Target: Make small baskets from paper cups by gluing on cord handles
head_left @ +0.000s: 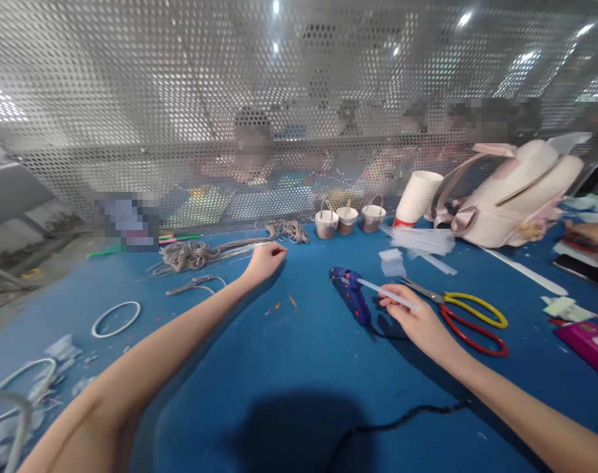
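My left hand (266, 260) rests low over the table's far side with its fingers drawn together; whatever they hold, if anything, is hidden. Close behind it are a bundle of grey yarn (287, 230) and some clear strips (244, 249). A blue glue gun (352, 297) lies on its side in the middle, a translucent glue stick (377, 287) jutting from its back end. My right hand (417, 318) is closed around the outer part of that stick. Just right of this hand lie scissors (470, 315) with one yellow and one red handle.
Three small paper-cup baskets (346, 221), stacked white cups (419, 197) and a pale backpack (520, 194) line the perforated screen (180, 118). Tangled grey yarn (185, 255), a white ring (115, 320) and scraps are at left. A black cord (402, 420) crosses the front.
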A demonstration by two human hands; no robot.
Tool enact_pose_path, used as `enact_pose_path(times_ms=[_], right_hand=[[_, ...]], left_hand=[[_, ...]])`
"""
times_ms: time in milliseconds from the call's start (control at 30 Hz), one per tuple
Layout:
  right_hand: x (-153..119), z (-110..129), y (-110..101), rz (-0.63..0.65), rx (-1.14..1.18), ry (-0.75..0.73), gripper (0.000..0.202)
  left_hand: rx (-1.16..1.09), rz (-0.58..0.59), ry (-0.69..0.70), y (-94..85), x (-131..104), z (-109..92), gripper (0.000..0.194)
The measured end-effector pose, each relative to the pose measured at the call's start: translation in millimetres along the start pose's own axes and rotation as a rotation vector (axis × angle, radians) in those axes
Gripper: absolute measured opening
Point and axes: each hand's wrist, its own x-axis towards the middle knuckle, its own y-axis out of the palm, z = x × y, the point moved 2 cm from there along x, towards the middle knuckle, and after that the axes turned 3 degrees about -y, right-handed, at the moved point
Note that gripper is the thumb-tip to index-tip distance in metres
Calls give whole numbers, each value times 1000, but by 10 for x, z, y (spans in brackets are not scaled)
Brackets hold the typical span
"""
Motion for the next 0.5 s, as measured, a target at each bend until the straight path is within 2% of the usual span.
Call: enact_pose_path(times_ms=[167,333,500], right_hand=[[298,72,-156,-21,-65,-61,20],[1002,149,-251,-81,-195,-118,18],[1686,164,-162,-156,-373,-119,18]], left_hand=[[88,-63,53,82,231,-69,20],[122,-78,103,202,336,-105,19],[147,-60,163,403,474,-177,19]])
